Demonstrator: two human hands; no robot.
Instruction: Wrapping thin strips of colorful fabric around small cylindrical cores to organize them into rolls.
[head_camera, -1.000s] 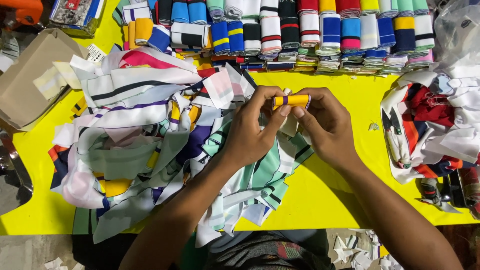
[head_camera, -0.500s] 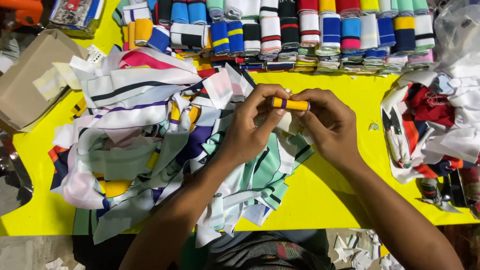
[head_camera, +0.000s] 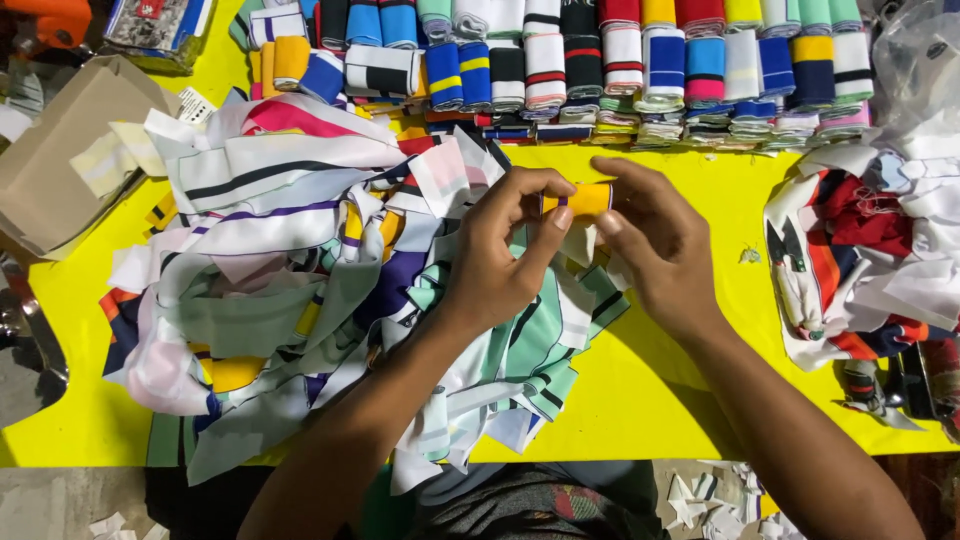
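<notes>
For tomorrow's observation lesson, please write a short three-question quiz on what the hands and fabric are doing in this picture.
1. True or false: both hands grip the small yellow fabric roll above the yellow table.
2. Which lies directly under the left hand?
A. the cardboard box
B. the heap of loose striped strips
C. the row of rolled strips
3. Fill in: the row of rolled strips runs along the table's ____ edge, seen from the person.

Key:
1. True; the right hand pinches the other end.
2. B
3. far
</notes>
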